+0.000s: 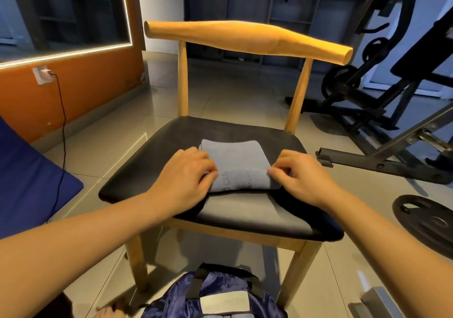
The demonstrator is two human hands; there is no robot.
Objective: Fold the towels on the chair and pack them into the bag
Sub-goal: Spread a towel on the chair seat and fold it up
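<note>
A folded grey towel (pixel 235 163) is lying in the middle of the black seat of the wooden chair (pixel 247 36), and both hands are working at its nearer fold — the left hand (pixel 182 173) is gripping the left end with its fingers (pixel 208 170) curled over the cloth, while the right hand (pixel 301 175) is pinching the right end between thumb and bent fingers (pixel 275 170). The navy bag (pixel 215 298) is sitting on the tiled floor (pixel 220 92) just before the chair's front legs — a black weight plate (pixel 426 222) is lying flat off to the right.
</note>
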